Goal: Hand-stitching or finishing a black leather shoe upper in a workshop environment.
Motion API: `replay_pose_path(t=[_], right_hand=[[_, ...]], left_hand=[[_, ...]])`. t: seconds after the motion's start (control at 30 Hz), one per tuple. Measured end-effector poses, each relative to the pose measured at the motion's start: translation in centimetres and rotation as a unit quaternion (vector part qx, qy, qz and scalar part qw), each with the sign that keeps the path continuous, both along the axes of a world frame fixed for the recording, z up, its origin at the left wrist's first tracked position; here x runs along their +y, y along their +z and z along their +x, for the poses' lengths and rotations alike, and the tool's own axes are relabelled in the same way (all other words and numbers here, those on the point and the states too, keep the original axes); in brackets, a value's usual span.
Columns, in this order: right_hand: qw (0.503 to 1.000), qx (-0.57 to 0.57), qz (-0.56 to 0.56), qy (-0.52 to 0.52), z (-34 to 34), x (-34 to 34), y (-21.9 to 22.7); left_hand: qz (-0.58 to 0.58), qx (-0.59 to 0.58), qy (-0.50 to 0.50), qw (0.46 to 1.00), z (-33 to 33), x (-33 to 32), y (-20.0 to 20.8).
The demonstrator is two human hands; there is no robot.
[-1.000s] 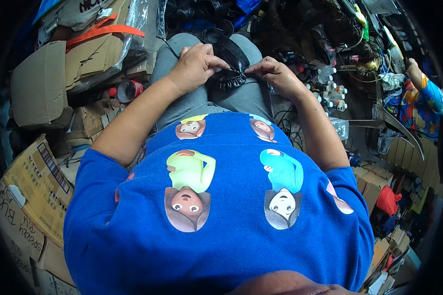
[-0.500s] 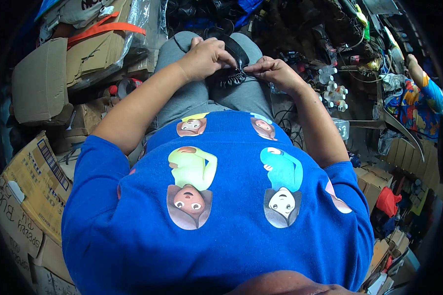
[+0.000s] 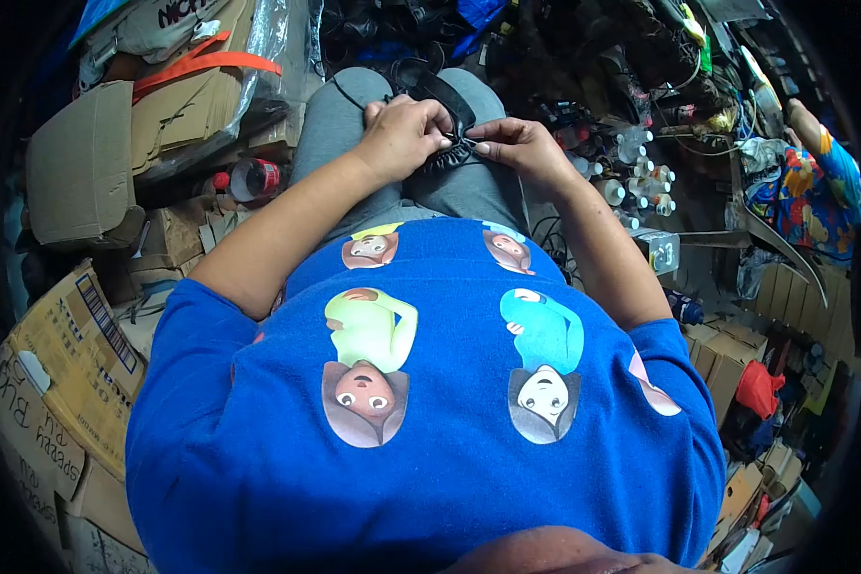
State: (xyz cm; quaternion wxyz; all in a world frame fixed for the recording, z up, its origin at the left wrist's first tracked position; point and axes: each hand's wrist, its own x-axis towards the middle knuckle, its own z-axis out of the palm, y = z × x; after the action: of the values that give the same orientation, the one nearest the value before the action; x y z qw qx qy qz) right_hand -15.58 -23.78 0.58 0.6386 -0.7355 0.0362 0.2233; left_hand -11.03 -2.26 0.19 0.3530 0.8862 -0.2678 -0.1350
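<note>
A seated person in a blue printed shirt point(image 3: 430, 411) works a black, gathered piece of soft strap-like material point(image 3: 447, 143) on the lap, over grey trousers point(image 3: 354, 115). The left hand point(image 3: 404, 136) is closed, its grip pinching the puckered edge; the right hand point(image 3: 517, 145) pinches the same piece just beside it with its fingertips. The piece looks light, limp and pliable, best held close to the gathers. Brown cardboard boxes point(image 3: 77, 172) crowd the person's left; small white plastic bottles point(image 3: 631, 172) stand on the right.
</note>
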Motion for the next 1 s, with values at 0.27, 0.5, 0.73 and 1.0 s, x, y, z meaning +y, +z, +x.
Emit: replay_pose_path(t=[0.27,0.5,0.73,1.0], right_hand=[[0.986,-0.073,-0.131,0.067,0.3,0.2,0.3],[1.0,0.025,0.004,-0.007,-0.3,-2.4,0.1],[0.985,-0.104,-0.124,0.06,-2.3,-4.1,0.3],[0.851,-0.222,-0.475,0.035,2.5,-4.9,0.5]], left_hand=[[0.034,-0.089,-0.093,0.991,0.3,-0.4,1.3],[0.065,-0.198,-0.114,0.971,0.4,1.9,2.5],[0.036,-0.004,-0.139,0.99,1.2,-0.3,1.2],[0.055,-0.114,-0.206,0.97,1.2,-1.1,1.8]])
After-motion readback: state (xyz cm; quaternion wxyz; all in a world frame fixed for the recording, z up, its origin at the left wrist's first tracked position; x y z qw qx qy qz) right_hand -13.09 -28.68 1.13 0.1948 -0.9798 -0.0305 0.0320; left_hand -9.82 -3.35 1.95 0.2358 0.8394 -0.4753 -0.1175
